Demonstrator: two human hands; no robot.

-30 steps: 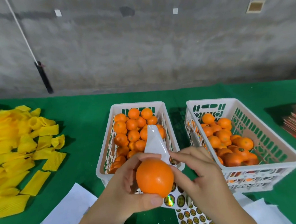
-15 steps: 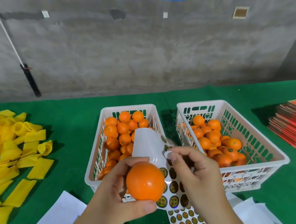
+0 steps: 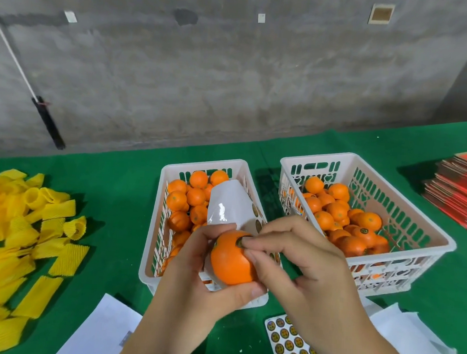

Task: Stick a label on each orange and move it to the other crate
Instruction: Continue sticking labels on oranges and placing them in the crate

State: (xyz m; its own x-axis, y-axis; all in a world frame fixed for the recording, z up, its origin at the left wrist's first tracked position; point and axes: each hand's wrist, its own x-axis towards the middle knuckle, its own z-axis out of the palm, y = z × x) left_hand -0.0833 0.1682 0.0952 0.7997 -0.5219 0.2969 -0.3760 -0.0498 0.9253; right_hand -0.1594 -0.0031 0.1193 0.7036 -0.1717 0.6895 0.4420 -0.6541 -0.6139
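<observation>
Nearest of all, a sheet of round labels [image 3: 295,349] lies flat on the green desk [image 3: 116,179], white paper [image 3: 100,330] to its left. Just beyond, the left hand [image 3: 192,279] cups an orange [image 3: 232,262], thumb curled under it and fingers wrapped behind, a curled label backing sheet [image 3: 230,207] standing up behind the fruit. The right hand [image 3: 298,264] bends over from the right, fingertips [image 3: 245,242] pressing a dark label [image 3: 239,241] onto the top of the orange. Behind them, the left crate [image 3: 149,254] holds oranges; beside it the right crate [image 3: 422,226] holds more, some labelled. Far left, yellow foam sleeves [image 3: 21,236]; far right, a red stack [image 3: 463,190].
</observation>
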